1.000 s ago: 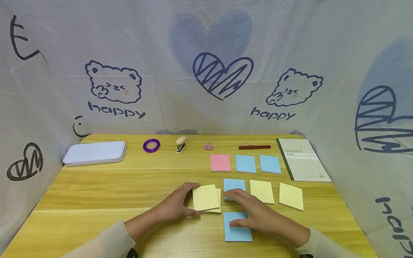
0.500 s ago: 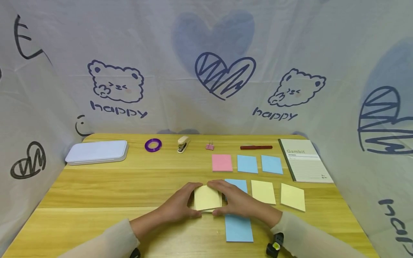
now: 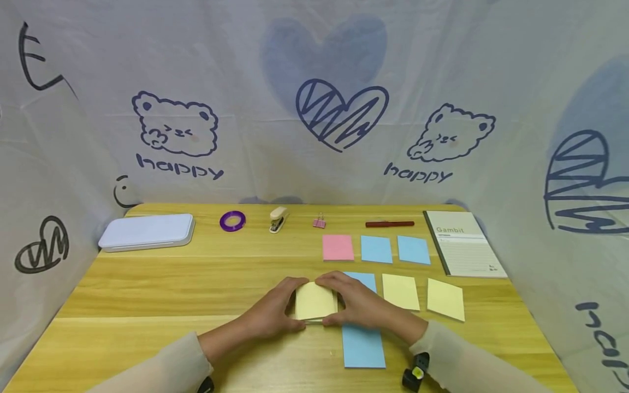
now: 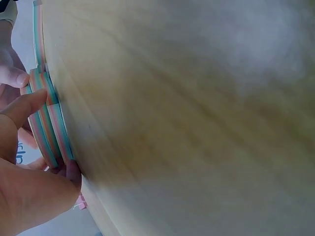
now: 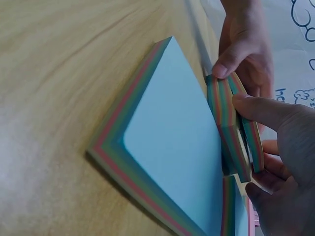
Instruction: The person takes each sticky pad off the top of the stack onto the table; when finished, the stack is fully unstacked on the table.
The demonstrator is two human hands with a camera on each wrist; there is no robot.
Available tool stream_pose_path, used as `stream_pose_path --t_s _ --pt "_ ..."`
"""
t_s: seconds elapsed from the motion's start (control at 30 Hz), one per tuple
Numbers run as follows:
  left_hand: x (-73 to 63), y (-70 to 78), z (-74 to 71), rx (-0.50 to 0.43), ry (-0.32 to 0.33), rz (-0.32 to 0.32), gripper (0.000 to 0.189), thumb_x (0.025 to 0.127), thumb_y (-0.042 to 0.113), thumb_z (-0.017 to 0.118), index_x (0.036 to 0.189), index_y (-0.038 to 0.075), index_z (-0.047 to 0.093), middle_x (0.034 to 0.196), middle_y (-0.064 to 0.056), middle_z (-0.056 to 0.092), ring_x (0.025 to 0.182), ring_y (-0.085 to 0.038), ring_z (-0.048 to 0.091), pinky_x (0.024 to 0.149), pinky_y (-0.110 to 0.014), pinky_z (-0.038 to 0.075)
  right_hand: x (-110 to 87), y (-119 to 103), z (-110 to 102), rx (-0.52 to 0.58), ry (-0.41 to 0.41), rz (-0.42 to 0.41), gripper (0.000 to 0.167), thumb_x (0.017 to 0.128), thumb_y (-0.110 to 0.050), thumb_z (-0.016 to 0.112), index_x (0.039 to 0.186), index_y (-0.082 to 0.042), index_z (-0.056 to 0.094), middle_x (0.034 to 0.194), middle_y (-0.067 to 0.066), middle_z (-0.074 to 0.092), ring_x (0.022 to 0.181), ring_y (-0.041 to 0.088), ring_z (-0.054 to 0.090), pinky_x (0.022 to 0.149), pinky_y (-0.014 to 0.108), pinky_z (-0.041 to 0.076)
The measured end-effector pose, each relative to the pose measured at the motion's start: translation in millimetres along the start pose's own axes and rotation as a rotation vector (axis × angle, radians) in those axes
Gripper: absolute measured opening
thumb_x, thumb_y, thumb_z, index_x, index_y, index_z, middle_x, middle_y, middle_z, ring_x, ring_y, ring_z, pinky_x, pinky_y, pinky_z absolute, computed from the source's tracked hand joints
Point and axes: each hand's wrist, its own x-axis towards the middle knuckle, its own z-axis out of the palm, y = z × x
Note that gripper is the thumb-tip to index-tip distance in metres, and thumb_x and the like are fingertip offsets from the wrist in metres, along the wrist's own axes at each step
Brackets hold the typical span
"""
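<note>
A stack of sticky note pads [image 3: 315,301], yellow on top, sits near the middle of the table. My left hand [image 3: 271,312] grips its left side, thumb at the near edge and fingers at the far edge. From the other side my right hand [image 3: 361,305] holds it the same way. In the right wrist view the pads' striped edges [image 5: 224,110] show, the uppermost pad slightly tilted with a gap beneath. One blue sticky note pad [image 3: 363,349] lies by the right thumb; another blue pad [image 3: 365,279] is partly hidden behind the right hand.
Two yellow pads [image 3: 400,292] lie to the right. Behind them are a pink pad [image 3: 338,248] and two blue pads [image 3: 376,249]. Along the back stand a white case [image 3: 147,232], purple tape [image 3: 232,221], a stapler [image 3: 278,219], a binder clip [image 3: 319,221], a red pen [image 3: 390,224] and a notebook [image 3: 464,243].
My right hand has moved left from over the blue pads and taken hold of the stack's right side. The top yellow pad now lines up more closely with those beneath.
</note>
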Motion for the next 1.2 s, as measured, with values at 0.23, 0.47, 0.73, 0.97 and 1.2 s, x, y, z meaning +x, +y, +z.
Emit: stream_pose_path --t_s 0.23,0.47,0.73,0.97,1.2 --pt "-0.9 1.3 0.4 0.003 -0.002 -0.017 0.088 0.080 0.013 0.089 0.152 -0.001 0.039 0.146 -0.018 0.050 0.136 -0.036 0.050 0.115 -0.054 0.041 -15.8 0 -9 -0.019 0.038 0.013 0.079 0.085 -0.037 0.087 0.150 -0.012 0.051 0.149 0.001 0.050 0.135 0.022 0.052 0.109 0.046 0.049" --pt "-0.1 0.2 1.4 0.019 0.010 -0.018 0.087 0.080 0.011 0.089 0.151 -0.001 0.041 0.145 -0.017 0.051 0.136 -0.036 0.050 0.116 -0.053 0.041 -53.8 6 -20 -0.042 0.104 0.008 0.079 0.083 -0.032 0.089 0.149 -0.009 0.052 0.149 0.002 0.052 0.135 0.027 0.053 0.106 0.051 0.050" --pt "0.8 0.4 1.5 0.031 0.005 -0.008 0.087 0.080 0.011 0.089 0.151 -0.001 0.041 0.144 -0.017 0.051 0.134 -0.036 0.051 0.114 -0.053 0.042 -112.1 25 -20 -0.072 0.158 0.075 0.080 0.083 -0.041 0.087 0.149 -0.013 0.053 0.150 -0.002 0.053 0.136 0.026 0.052 0.108 0.053 0.048" --pt "1.5 -0.6 0.6 0.040 -0.003 -0.014 0.087 0.080 0.014 0.090 0.151 0.001 0.042 0.146 -0.015 0.051 0.136 -0.036 0.050 0.114 -0.053 0.043 -158.1 35 -21 -0.130 0.229 0.131 0.077 0.083 -0.046 0.085 0.149 -0.020 0.055 0.147 -0.004 0.056 0.132 0.024 0.055 0.103 0.049 0.053" --pt "1.8 -2.7 -1.1 0.038 -0.018 -0.009 0.087 0.080 0.015 0.090 0.152 0.001 0.042 0.146 -0.015 0.052 0.137 -0.036 0.049 0.115 -0.053 0.041 -181.0 44 -22 -0.145 0.237 0.224 0.077 0.082 -0.054 0.082 0.148 -0.026 0.055 0.146 -0.006 0.057 0.132 0.026 0.054 0.102 0.049 0.053"
